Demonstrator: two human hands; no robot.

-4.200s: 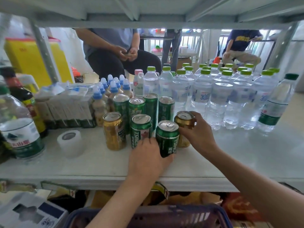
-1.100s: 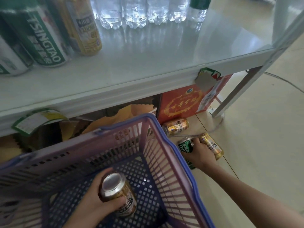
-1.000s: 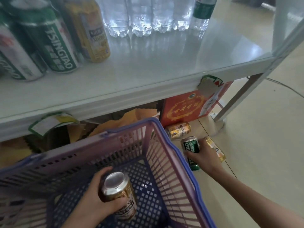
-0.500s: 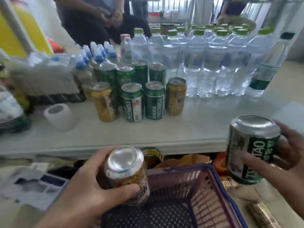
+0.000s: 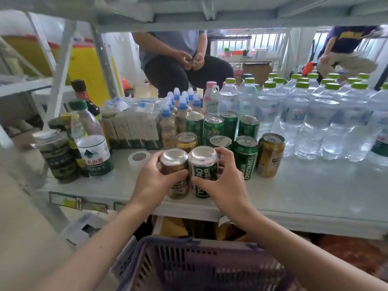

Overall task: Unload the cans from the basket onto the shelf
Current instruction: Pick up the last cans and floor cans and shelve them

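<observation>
Left hand (image 5: 152, 181): grip curled round a gold can (image 5: 175, 173). Right hand (image 5: 222, 183): grip curled round a green can (image 5: 202, 171). The two cans stand upright, side by side and touching, at the front edge of the shelf (image 5: 304, 196); their lower parts are hidden by the fingers. Behind them stand nine more cans: seven green (image 5: 245, 157), partly masking one another, and two gold (image 5: 269, 155). Clear water bottles (image 5: 294, 120) crowd the right, too overlapped to count. Below, the purple basket (image 5: 199, 265) is cut off by the frame; its contents cannot be seen.
</observation>
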